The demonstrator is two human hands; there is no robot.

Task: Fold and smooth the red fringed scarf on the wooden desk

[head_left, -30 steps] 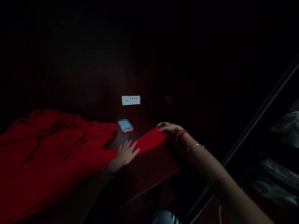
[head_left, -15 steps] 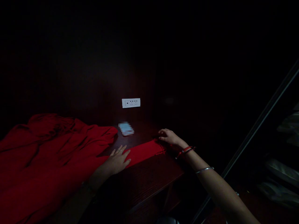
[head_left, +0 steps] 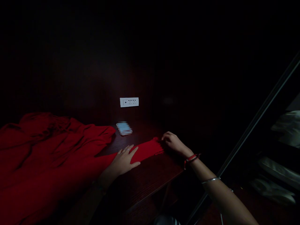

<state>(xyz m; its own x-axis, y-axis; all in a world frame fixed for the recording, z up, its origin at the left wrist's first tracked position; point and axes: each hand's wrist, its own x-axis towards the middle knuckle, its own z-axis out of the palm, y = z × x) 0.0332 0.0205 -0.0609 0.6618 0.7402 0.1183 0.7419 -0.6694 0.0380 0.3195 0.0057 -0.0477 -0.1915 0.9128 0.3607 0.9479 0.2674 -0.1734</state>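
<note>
A long red scarf (head_left: pixel 148 149) with a fringed end lies across a dark wooden surface, its left part spreading into a large rumpled heap. My left hand (head_left: pixel 123 162) rests flat on the strip, fingers spread, a ring on one finger. At the fringed end, my right hand (head_left: pixel 173 142) is closed, its fingers curled down over the fringe. Its fingertips are partly hidden in shadow. A red cord bracelet and a silver bangle are on the right arm.
A small pale-blue item (head_left: pixel 124 128), blurred out, lies behind the scarf. A white socket panel (head_left: pixel 129 102) is on the dark back wall. The wooden surface (head_left: pixel 150 178) ends at a front edge. Pale bundles (head_left: pixel 281 168) stand at the right, beyond a slanting metal-like strip (head_left: pixel 248 125).
My left hand has slid right along the scarf. My right hand has curled its fingers and moved slightly right at the fringe. The view has shifted slightly.
</note>
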